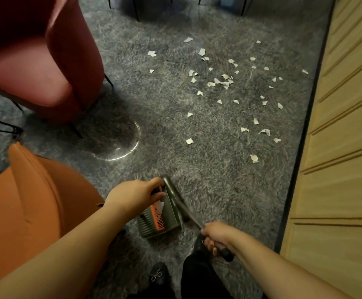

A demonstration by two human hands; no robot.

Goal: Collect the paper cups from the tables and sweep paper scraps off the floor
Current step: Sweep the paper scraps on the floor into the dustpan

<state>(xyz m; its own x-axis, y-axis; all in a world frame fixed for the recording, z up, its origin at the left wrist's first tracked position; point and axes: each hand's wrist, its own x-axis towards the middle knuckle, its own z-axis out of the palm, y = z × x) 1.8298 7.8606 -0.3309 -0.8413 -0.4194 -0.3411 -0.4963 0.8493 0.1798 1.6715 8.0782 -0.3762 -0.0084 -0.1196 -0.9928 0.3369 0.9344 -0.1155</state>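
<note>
Several white paper scraps (pixel 223 82) lie scattered over the grey carpet (pixel 165 117), mostly toward the right and far side. A green dustpan (pixel 167 219) with an orange comb strip sits on the carpet near my feet, with a white scrap (pixel 160 205) inside it. My left hand (pixel 137 195) grips the dustpan's upper edge. My right hand (pixel 216 236) grips a long dark handle (pixel 184 208) that runs diagonally along the pan's right side. No paper cups are in view.
A red armchair (pixel 35 61) on thin black legs stands at the upper left. An orange chair (pixel 29 203) is at the lower left. A round metal table base (pixel 119 152) lies between them. A slatted wooden wall (pixel 346 147) lines the right side.
</note>
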